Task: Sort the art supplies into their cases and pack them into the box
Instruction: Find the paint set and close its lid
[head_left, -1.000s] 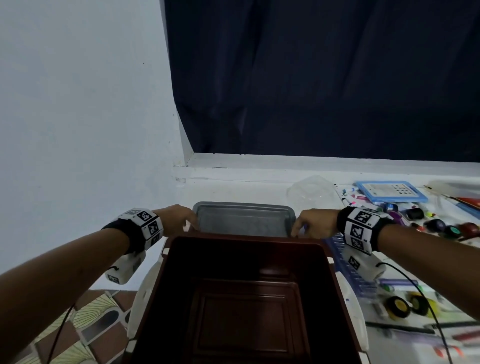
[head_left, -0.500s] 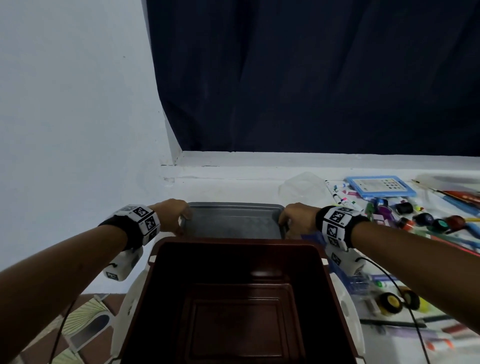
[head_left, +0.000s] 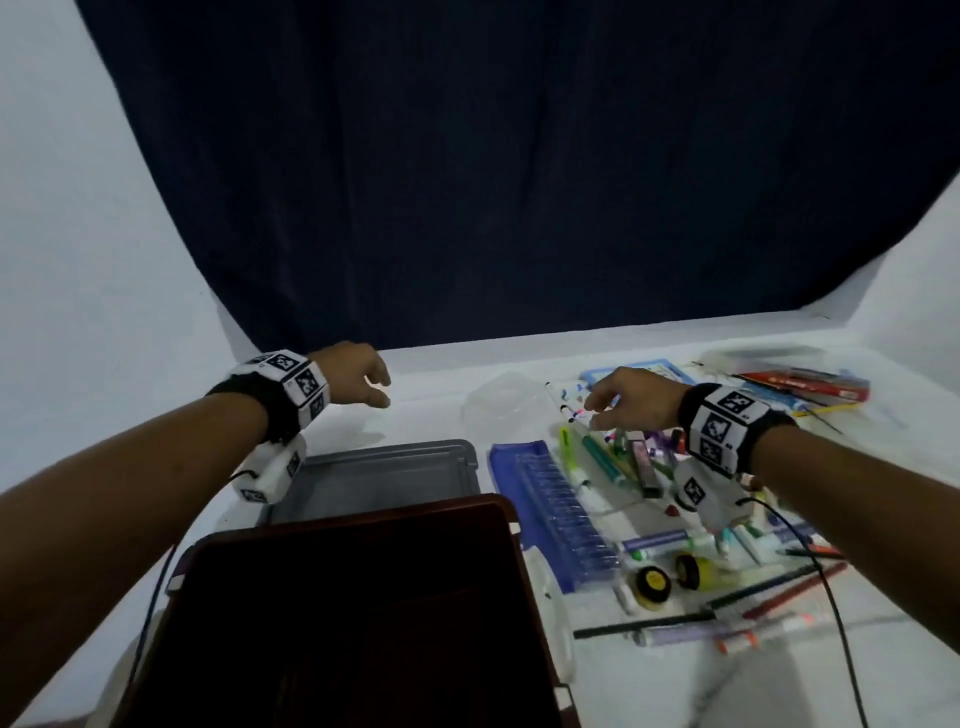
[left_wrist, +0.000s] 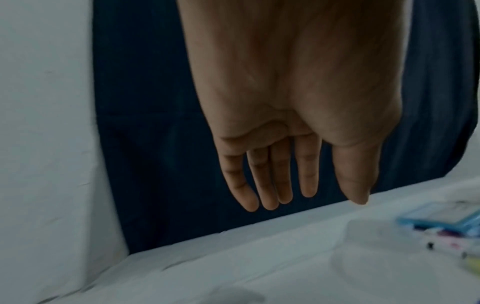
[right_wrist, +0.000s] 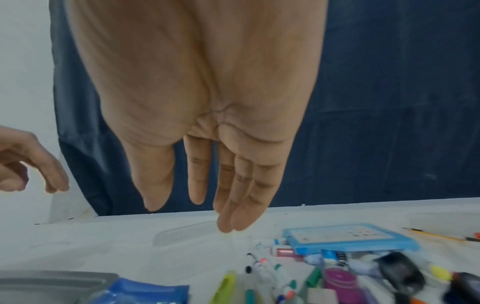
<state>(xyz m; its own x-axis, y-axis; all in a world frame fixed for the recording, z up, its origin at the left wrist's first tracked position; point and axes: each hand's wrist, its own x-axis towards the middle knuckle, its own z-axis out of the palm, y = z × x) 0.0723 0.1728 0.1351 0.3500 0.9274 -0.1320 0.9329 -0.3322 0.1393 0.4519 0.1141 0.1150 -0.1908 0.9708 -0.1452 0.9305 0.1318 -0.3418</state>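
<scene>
Since 0.5 s ago both hands let go of the flat grey plastic lid, which now lies on the white tabletop just behind the dark brown plastic box, prob. parked there to leave the box open for packing. Left hand hovers above the tabletop, fingers straight, loosely spread, holding nothing. Right hand is over the scattered coloured markers, fingers extended & empty, likely abt to pick one. Ridged blue plastic marker case sits beside the box, w/ the light-blue framed palette further back.
</scene>
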